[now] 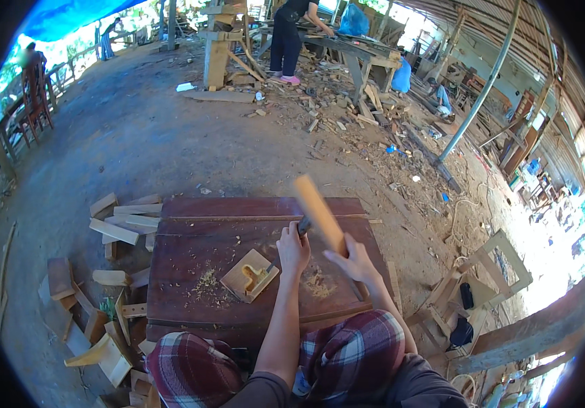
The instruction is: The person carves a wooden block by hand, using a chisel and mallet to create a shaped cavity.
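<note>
Plaid-clad knees (347,353) frame the near edge of a dark red board (197,251). Just beyond them the left hand (293,248) is wrapped around a chisel (303,226), its blade hidden. Beside it, to the right, the right hand (355,262) grips a blurred wooden mallet (320,213) that rises above both hands. Left of the left hand lies a pale wood block (249,275) with a notch, shavings (204,281) further left.

dark red-brown board (197,255), plaid trousers (354,350)
</note>
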Motion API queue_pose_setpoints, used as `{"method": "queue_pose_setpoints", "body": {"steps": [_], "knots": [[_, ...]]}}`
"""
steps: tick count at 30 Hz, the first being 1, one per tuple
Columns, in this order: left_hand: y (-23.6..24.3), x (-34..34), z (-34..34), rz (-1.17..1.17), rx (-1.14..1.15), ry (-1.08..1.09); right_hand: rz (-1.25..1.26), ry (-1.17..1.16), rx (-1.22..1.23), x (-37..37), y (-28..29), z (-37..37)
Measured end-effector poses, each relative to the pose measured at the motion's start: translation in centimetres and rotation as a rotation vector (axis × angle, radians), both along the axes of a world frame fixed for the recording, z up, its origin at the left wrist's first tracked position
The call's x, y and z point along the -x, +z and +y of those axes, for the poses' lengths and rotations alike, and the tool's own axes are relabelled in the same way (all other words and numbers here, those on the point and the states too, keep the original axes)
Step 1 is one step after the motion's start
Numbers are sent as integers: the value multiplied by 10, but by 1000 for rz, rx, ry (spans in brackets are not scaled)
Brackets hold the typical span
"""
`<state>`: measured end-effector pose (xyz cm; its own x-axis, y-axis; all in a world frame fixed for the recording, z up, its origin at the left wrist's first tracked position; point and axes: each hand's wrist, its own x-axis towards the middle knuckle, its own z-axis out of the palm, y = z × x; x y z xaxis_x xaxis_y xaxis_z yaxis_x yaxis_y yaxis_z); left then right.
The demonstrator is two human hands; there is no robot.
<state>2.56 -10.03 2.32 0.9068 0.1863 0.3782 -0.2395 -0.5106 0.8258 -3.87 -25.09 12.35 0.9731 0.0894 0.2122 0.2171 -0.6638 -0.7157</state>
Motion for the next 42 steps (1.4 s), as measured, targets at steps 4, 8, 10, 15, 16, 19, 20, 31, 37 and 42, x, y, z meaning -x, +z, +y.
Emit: {"method": "queue_pose_setpoints", "body": {"steps": [4,8,10,15,16,19,20,31,37,42], "knots": [[-7,0,0,-24,-6,21,-80,5,27,0,6,-8],[-5,3,-3,-35,-11,-3,-166,-11,-264,2,21,-4],[-6,0,-2,-48,-18,10,-71,-8,-112,2,11,-3],[-5,1,0,-36,-7,-11,34,39,19,2,8,4],[-4,1,-1,-36,-8,-11,-10,37,-53,1,9,3],[-3,3,-2,-49,-29,-4,-54,30,-121,-1,8,1],[-3,2,-2,-37,-27,-8,-50,24,-115,0,7,-1],[-4,5,-2,-20,-27,-24,-53,1,-100,-2,0,-3],[-8,3,-4,-28,-16,-41,-38,-8,-86,1,4,-5],[-25,5,-19,-71,-111,-104,0,-1,-58,1,5,-1]]}}
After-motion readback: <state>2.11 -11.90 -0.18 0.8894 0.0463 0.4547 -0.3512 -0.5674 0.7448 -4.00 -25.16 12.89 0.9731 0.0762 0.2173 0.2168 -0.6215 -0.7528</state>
